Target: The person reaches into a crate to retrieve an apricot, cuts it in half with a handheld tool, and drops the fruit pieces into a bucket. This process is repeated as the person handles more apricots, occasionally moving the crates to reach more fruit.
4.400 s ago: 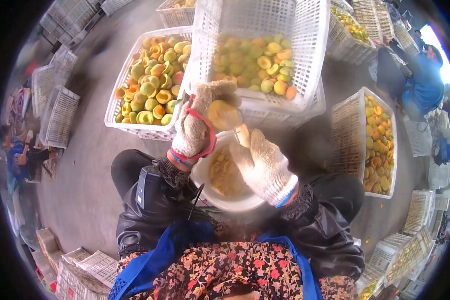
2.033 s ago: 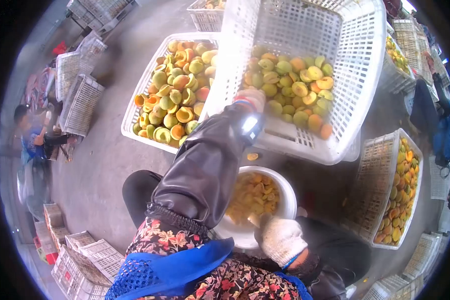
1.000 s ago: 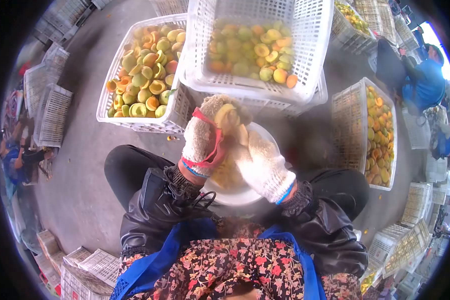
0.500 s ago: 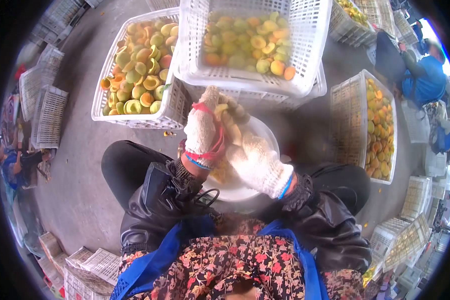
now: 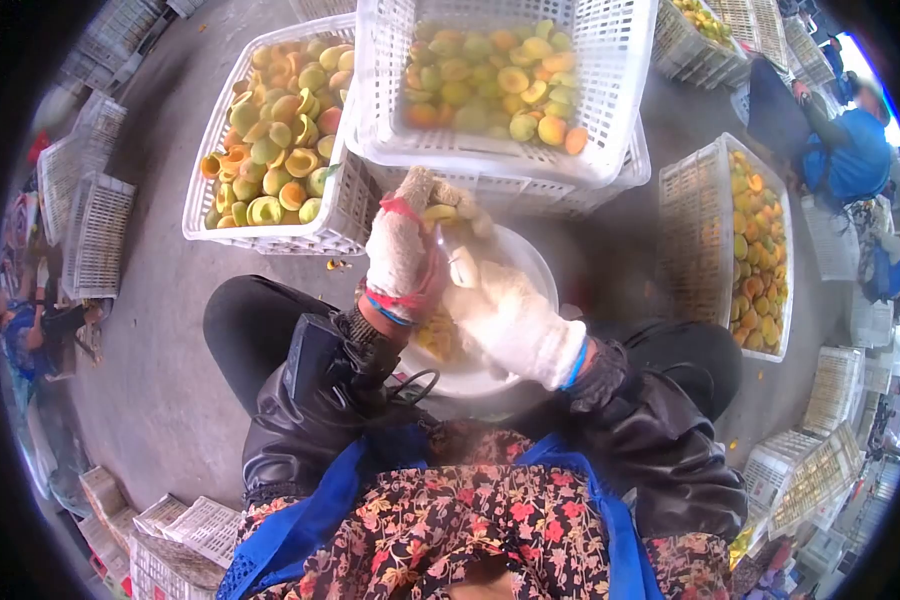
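Observation:
My left hand [image 5: 407, 250], in a white knit glove with a red band, is closed round a yellowish piece of fruit [image 5: 440, 214]. Close against it on the right, my right hand [image 5: 510, 312], also gloved, has its fingers curled together; a small shiny edge shows by its fingertips, too blurred to name. Both hands are above a white basin [image 5: 537, 262] with yellow pieces [image 5: 436, 338] in it. Just beyond them, a white crate [image 5: 610, 100] of green and orange fruit rests on another crate.
At the left front stands a crate of halved fruit [image 5: 280, 170]; a tall crate [image 5: 695, 235] of fruit is on the right. A person in blue [image 5: 855, 155] sits at the upper right, another person [image 5: 25, 325] at the far left. Stacked crates [image 5: 95, 235] line the left.
My hands have shifted slightly, the right one turning and drawing a little down from the fruit. A shiny edge now shows between them. The person at the upper right has moved an arm.

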Demonstrator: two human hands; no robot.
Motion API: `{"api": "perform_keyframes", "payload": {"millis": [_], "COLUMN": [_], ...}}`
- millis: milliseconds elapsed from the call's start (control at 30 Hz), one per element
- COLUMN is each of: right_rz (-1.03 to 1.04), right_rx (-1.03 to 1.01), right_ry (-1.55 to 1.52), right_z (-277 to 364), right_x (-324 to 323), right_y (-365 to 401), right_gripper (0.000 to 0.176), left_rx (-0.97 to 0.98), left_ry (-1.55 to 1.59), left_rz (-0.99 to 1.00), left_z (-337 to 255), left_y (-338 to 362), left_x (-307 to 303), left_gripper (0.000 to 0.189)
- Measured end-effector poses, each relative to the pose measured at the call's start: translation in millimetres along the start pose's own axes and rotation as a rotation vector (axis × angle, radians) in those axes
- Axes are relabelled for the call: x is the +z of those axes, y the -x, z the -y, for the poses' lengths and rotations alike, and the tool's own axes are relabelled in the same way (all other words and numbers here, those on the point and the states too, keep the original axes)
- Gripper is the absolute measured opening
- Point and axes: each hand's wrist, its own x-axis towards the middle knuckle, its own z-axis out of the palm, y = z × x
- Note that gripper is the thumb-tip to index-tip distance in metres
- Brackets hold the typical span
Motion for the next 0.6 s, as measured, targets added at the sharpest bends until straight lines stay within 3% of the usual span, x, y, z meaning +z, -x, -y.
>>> {"api": "perform_keyframes", "payload": {"millis": [67, 100, 133, 167, 200, 267, 333, 400, 467, 533, 600], "right_rz": [-0.261, -0.261, -0.077, 0.098, 0.098, -0.258, -0.233, -0.207, 0.150, 0.166, 0.176], "right_rx": [-1.061, -1.058, -0.451, 0.150, 0.151, -0.909, -1.003, -1.097, 0.088, 0.131, 0.189], "right_ry": [1.148, 1.145, 0.540, -0.070, -0.070, 0.869, 1.021, 1.176, -0.285, -0.351, -0.313], "right_z": [-33.5, -20.6, 4.6, 18.4, 3.1, -39.3, -36.2, -21.2, 10.6, 12.0, 19.9], "right_x": [-6.7, -5.3, -4.0, -3.4, -2.0, 0.8, -6.6, -7.8, -0.5, 1.9, 0.4], "right_y": [-19.1, -12.3, 0.2, 6.8, -0.1, -20.1, -21.5, -15.1, 5.8, 8.7, 11.6], "right_gripper": [0.020, 0.020, 0.018, 0.017, 0.017, 0.015, 0.017, 0.018, 0.024, 0.024, 0.026], "left_rx": [-0.032, -0.055, -0.075, -0.076, -0.045, -0.012, -0.139, -0.050, 0.036, 0.173, 0.093], "left_ry": [0.029, -0.033, -0.096, -0.096, -0.075, -0.055, 0.145, -0.003, -0.146, -0.106, -0.098], "left_rz": [0.040, -0.102, -0.243, -0.243, -0.192, -0.142, -0.098, -0.070, -0.047, -0.124, -0.071], "left_z": [-0.6, 0.7, 1.2, 1.2, 1.7, 0.7, -1.3, 1.7, 10.8, 13.6, 1.1], "left_y": [0.1, -2.4, -4.6, -5.3, -5.1, -4.3, -1.1, -0.8, 0.8, -0.9, 0.4], "left_x": [4.3, 7.9, 9.9, 8.8, 6.6, 6.0, 7.5, 1.6, -7.8, -9.5, -2.5], "left_gripper": [0.034, 0.032, 0.032, 0.032, 0.032, 0.031, 0.030, 0.030, 0.030, 0.033, 0.032]}}
